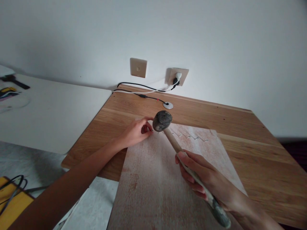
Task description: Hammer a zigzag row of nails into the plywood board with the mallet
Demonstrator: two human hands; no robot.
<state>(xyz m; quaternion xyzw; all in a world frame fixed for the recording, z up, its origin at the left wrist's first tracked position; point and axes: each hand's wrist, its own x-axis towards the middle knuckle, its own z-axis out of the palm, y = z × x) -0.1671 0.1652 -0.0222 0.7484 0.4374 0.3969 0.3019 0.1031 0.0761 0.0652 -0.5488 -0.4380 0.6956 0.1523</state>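
Observation:
My right hand (196, 172) is wrapped round the wooden handle of a rubber mallet (162, 121). The mallet's black head is raised above the far edge of a pale, worn wooden board (148, 179). Left of the head, my left hand (135, 132) rests at the board's far edge, thumb and forefinger pinched on what looks like a nail, mostly hidden by the fingertips. A row of several small nails (188, 137) stands in the board to the right, running along the far edge; the mallet head and handle cover part of that area.
Beneath the board is a wooden desk (259, 159). Black and white cables (144, 92) run along its back to a wall socket (178, 76) and a round grommet (168, 105). A white table (59, 108) with tools adjoins on the left; a yellow object (14, 201) sits lower left.

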